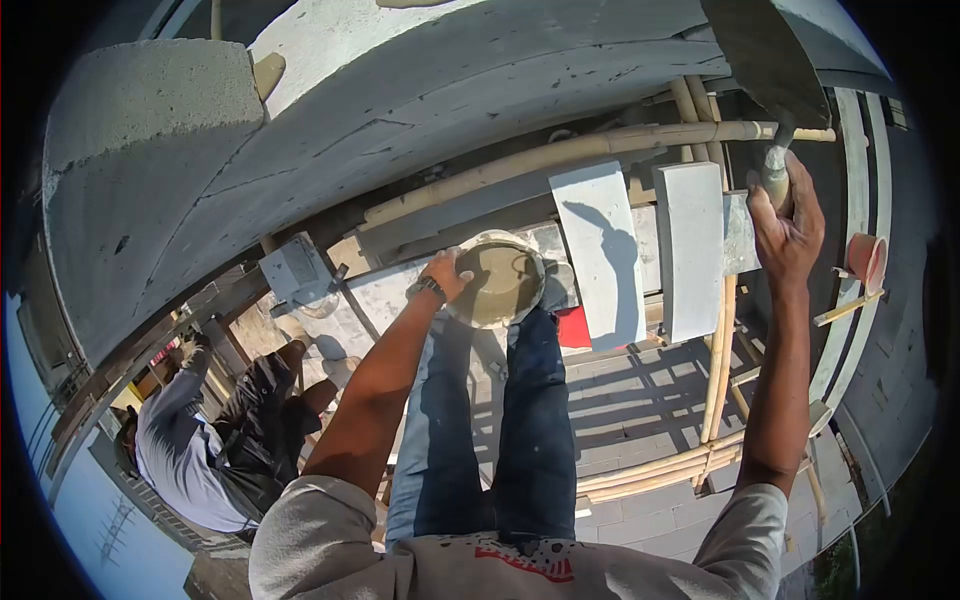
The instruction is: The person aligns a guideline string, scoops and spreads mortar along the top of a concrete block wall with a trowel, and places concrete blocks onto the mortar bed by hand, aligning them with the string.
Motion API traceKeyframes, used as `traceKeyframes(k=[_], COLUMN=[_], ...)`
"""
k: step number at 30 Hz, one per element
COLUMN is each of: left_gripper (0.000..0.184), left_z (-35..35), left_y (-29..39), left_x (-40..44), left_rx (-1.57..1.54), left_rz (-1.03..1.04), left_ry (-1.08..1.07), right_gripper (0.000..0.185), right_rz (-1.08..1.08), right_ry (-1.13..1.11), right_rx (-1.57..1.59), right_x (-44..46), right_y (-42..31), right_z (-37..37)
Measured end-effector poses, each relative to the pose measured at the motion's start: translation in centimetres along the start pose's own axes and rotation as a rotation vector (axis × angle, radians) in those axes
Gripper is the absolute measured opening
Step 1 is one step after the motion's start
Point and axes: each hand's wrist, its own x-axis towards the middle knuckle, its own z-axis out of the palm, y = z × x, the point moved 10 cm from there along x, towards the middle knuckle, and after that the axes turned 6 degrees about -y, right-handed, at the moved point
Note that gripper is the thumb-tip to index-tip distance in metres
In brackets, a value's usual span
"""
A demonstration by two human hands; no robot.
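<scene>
A round bucket (497,280) of grey wet mortar stands on the plank between my legs. My left hand (446,273), with a watch at the wrist, grips its left rim. Out to the upper right, my right hand (788,217) is closed around the handle of a trowel (768,60), whose wide blade points up and away against the wall. Two pale blocks, a left one (600,260) and a right one (690,250), lie across the plank to the right of the bucket. The left block carries the shadow of my hand and the trowel.
The curved concrete wall (330,130) spans the top. A bamboo pole (560,155) runs along beneath it, with more bamboo at the right and below. Another person (200,450) crouches at the lower left. A red-and-white container (866,258) hangs at the far right.
</scene>
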Motion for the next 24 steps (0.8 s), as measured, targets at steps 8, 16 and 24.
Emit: traceKeyframes(k=[8,16,24], left_gripper=[0.063,0.034,0.032], left_z=[5.3,8.0,-8.7], left_y=[1.1,1.8,4.4], left_x=[12.2,5.6,-9.7], left_rx=[0.241,0.069,-0.220], left_rz=[0.034,0.153,0.090], left_ry=[-0.242,-0.286,-0.127], right_gripper=[0.038,0.045,0.028], right_rz=[0.732,0.848,0.574], right_ry=[-0.371,-0.680,-0.846], right_rx=[0.365,0.187,-0.373], right_x=[-30.6,-41.8,-24.7], right_y=[-0.6,-5.4,-10.1], right_z=[22.3,29.7,27.5])
